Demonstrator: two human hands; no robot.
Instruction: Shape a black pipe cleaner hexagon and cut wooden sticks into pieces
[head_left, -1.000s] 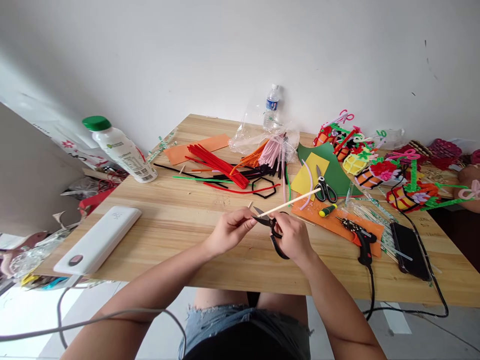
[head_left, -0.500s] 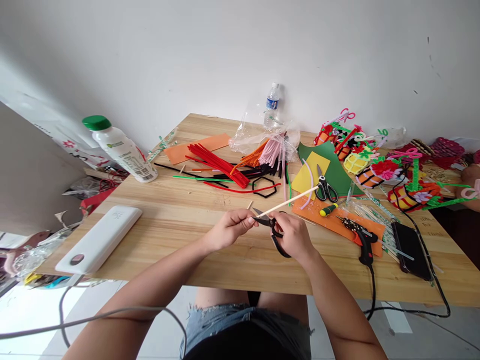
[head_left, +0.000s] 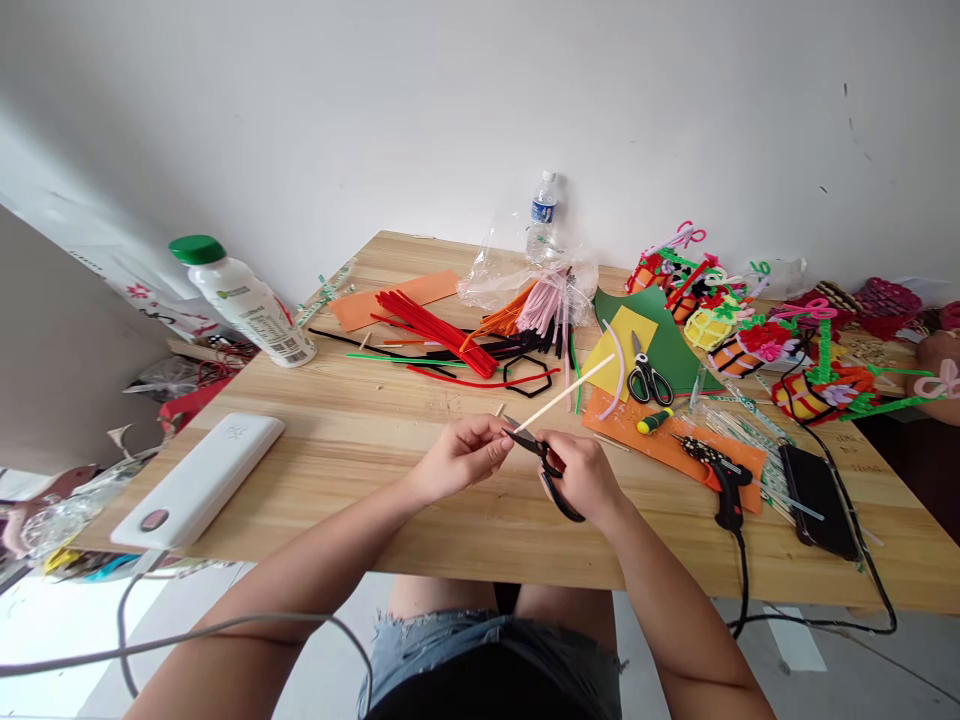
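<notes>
My left hand (head_left: 466, 458) pinches the lower end of a thin pale wooden stick (head_left: 566, 392), which slants up to the right above the table. My right hand (head_left: 581, 474) is closed round the handles of black scissors (head_left: 559, 492). Their blades lie across the stick close to my left fingertips; whether they have bitten into it I cannot tell. Beyond the hands lie a red pipe cleaner bundle (head_left: 439, 330), a black pipe cleaner hexagon (head_left: 527, 377) and a second pair of scissors (head_left: 649, 372) on yellow foam sheet (head_left: 606, 345).
To my right lie a glue gun (head_left: 720, 475) with its cord, a phone (head_left: 817, 500) and a yellow-green screwdriver handle (head_left: 655, 420). Decorated pipe cleaner baskets (head_left: 742, 345) stand behind. At left are a white power bank (head_left: 199, 480) and a green-capped bottle (head_left: 251, 305). Another person's arm (head_left: 937, 365) shows far right.
The stick's free end has swung slightly left and upward, standing steeper. Both hands keep nearly the same place, and the view has shifted slightly.
</notes>
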